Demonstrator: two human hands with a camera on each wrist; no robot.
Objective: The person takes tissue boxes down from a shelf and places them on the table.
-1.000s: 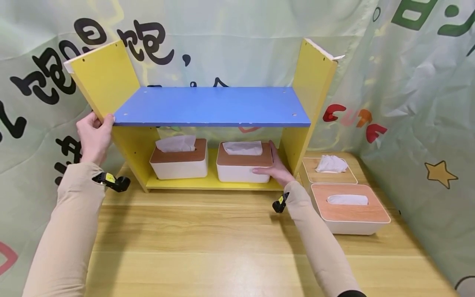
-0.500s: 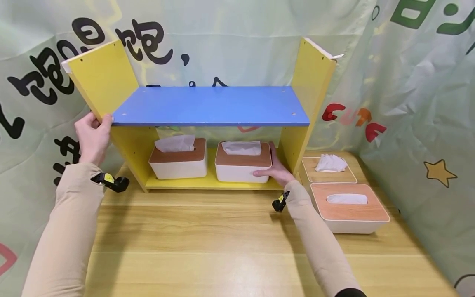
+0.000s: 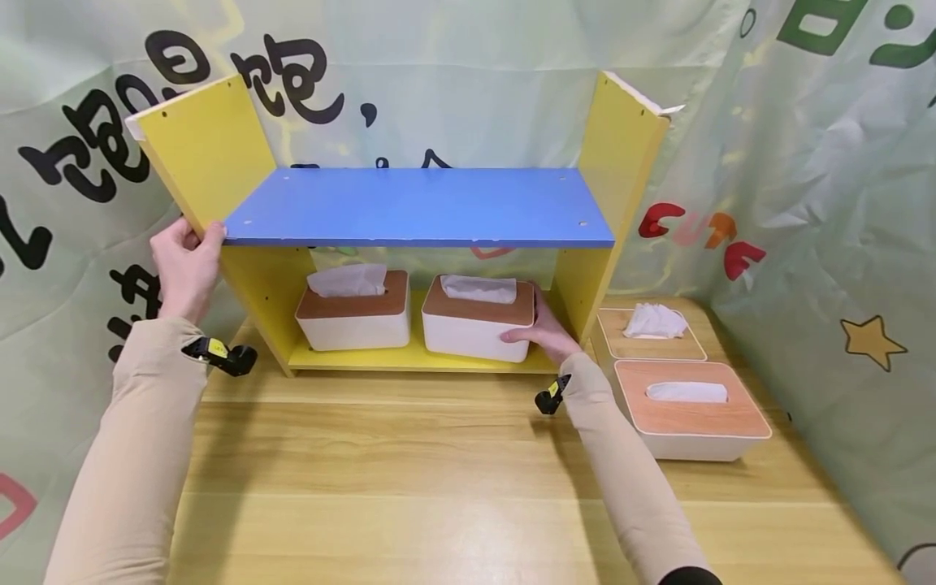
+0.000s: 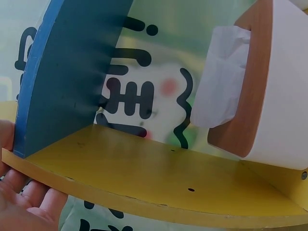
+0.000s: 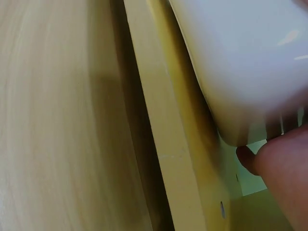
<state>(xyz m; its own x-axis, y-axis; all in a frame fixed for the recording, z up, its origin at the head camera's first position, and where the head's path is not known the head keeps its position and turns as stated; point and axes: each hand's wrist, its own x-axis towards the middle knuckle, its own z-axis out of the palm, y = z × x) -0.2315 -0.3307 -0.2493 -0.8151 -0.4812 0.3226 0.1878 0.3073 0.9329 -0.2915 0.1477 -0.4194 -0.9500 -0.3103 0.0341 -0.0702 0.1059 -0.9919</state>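
Note:
A yellow shelf unit [image 3: 292, 366] with a blue middle board [image 3: 424, 207] stands on the wooden table. My left hand [image 3: 186, 264] grips the front edge of its left side panel, thumb by the end of the blue board; the left wrist view shows fingers [image 4: 50, 202] behind that panel. On the lower level, my right hand [image 3: 544, 331] holds the right end of a white tissue box [image 3: 471, 335] with a brown wooden lid, thumb on its front face. The box sits slightly askew. To its left is a similar tissue box [image 3: 354, 331], apart from it.
Right of the shelf, two more tissue boxes with wooden lids stand on the table [image 3: 409, 471]: a rear one [image 3: 621, 345] and a front one [image 3: 702, 447]. A printed cloth backdrop [image 3: 819, 244] hangs behind and at both sides.
The right-hand tissue box has turned slightly in my right hand, its right end coming a little forward and its left end shifting left. My left hand keeps its grip on the side panel.

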